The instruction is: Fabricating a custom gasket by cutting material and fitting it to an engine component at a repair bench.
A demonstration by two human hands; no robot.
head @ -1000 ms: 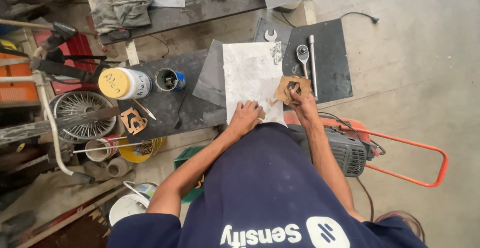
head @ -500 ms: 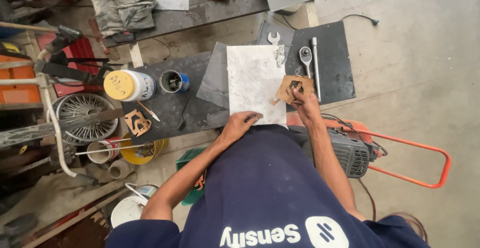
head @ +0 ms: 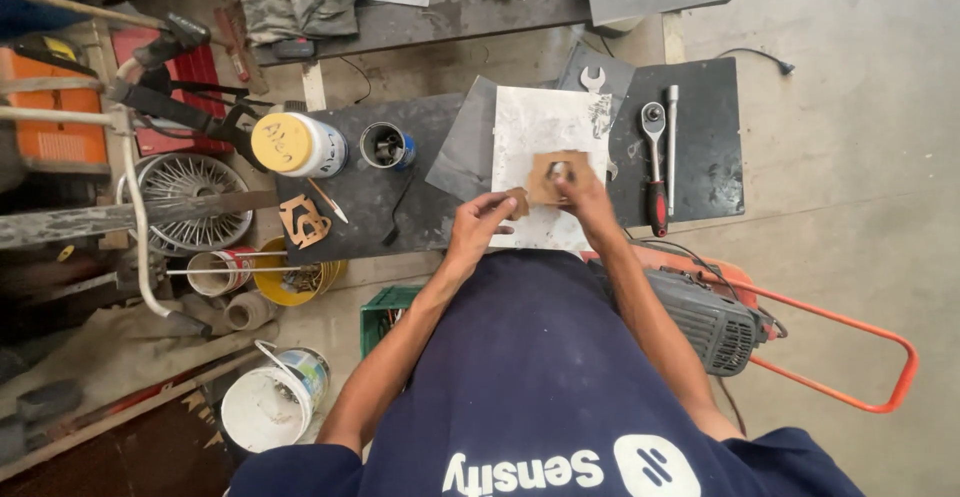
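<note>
A brown cardboard template (head: 545, 171) with a round hole lies flat on a pale metal sheet (head: 540, 117), which rests on a dark work surface (head: 370, 197). My right hand (head: 588, 202) presses and grips the template at its near right edge. My left hand (head: 478, 225) pinches a small brown tab at the template's near left corner. Both forearms reach forward from my dark blue shirt.
A ratchet wrench (head: 655, 162), an extension bar (head: 672, 142) and a spanner (head: 592, 79) lie to the right. A yellow-lidded white can (head: 295, 145), a blue can (head: 385, 145) and a cardboard cutout (head: 303, 222) sit left. An orange-framed machine (head: 730, 327), a green crate (head: 382, 309) and a white bucket (head: 270, 402) stand below.
My right hand has carried the cardboard template from the sheet's right edge to its middle. My left hand left the sheet's near edge and took hold of the template.
</note>
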